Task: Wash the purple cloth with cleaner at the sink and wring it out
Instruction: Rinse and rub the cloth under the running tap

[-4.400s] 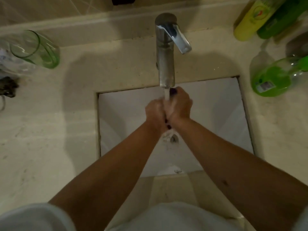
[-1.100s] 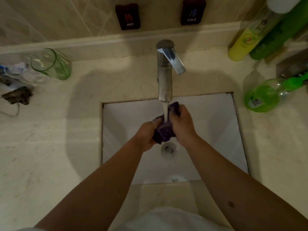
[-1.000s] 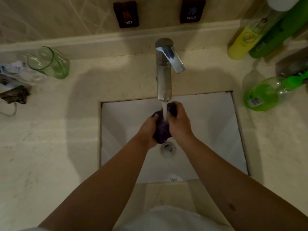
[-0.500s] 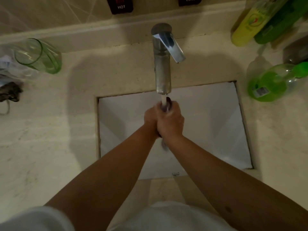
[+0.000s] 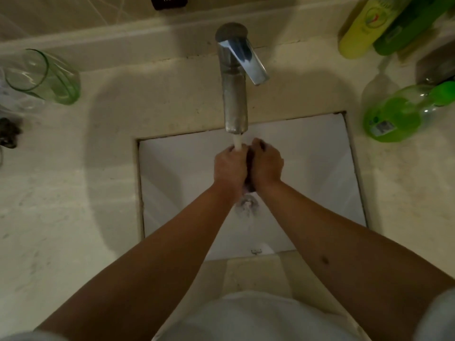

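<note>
In the middle of the frame, over the white sink (image 5: 320,183), the left hand (image 5: 230,168) and right hand (image 5: 267,163) squeeze together under the tap (image 5: 235,99) water. Their curled fingers hide most of the dark purple cloth (image 5: 250,187), bunched up small between them.

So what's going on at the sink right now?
A person is washing a purple cloth under the running tap. The left hand and the right hand press together around it over the sink, so only a dark sliver shows between them. The water lands on the hands.
</note>
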